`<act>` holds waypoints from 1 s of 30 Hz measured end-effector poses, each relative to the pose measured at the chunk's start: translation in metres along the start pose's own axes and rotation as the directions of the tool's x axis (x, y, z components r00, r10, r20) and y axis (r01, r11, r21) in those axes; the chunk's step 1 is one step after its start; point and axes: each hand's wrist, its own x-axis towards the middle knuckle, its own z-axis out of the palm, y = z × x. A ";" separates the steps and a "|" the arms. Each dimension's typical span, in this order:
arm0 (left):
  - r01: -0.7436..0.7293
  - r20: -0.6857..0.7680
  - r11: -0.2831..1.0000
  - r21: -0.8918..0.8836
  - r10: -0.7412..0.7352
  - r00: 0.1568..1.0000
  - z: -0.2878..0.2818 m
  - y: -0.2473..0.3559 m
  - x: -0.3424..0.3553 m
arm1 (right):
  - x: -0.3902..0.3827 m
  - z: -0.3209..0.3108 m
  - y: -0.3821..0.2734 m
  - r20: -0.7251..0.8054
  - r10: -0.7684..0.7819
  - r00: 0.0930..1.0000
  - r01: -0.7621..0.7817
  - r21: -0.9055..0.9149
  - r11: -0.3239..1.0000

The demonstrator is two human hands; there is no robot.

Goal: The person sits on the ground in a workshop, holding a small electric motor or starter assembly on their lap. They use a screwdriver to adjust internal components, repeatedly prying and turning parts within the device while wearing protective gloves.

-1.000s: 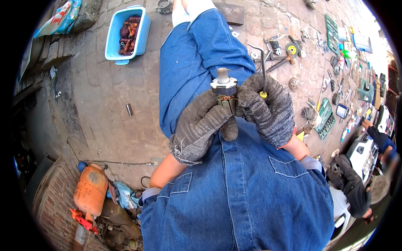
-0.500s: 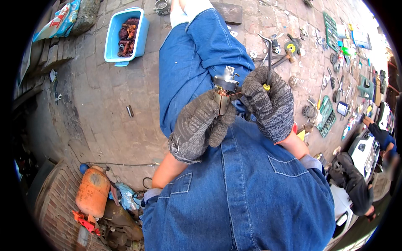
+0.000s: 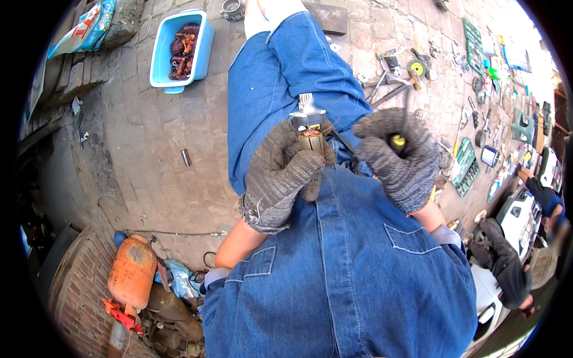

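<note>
My left hand (image 3: 277,179), in a grey knit glove, is closed round a small motor part (image 3: 310,124) with a toothed metal top, a dark band and a lower section showing copper wire, held above my lap. My gloved right hand (image 3: 394,167) is closed on a thin dark metal tool (image 3: 398,141) with a yellow handle, held a little right of the part; the tool's upper shaft is blurred. Behind both hands are my blue denim trousers (image 3: 304,53).
A light-blue tub (image 3: 203,53) of rusty coppery pieces lies at upper left, a metal cylinder (image 3: 185,157) left of my legs. An orange tank (image 3: 128,274) is at lower left. Scattered tools and socket cases (image 3: 465,167) cover the right side. A co-worker (image 3: 501,262) is at lower right.
My right hand with the tool has shifted right, away from the motor part. The part has tilted and moved slightly left in my left hand.
</note>
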 end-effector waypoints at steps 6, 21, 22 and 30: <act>-0.045 -0.096 0.991 0.127 0.058 0.994 0.003 0.001 -0.004 | 0.009 0.008 0.007 0.146 0.018 0.989 -0.001 -0.119 0.993; -0.089 -0.084 0.990 0.109 0.098 0.992 0.001 0.005 -0.007 | -0.002 -0.024 0.009 0.439 -0.179 0.881 0.380 -0.428 0.820; -0.084 -0.082 0.990 0.115 0.094 0.992 0.002 0.006 -0.007 | -0.002 -0.026 0.009 0.454 -0.179 0.873 0.397 -0.446 0.802; -0.073 -0.054 0.984 0.160 0.083 0.995 0.004 0.013 -0.012 | -0.005 -0.026 0.006 0.497 -0.171 0.851 0.451 -0.521 0.725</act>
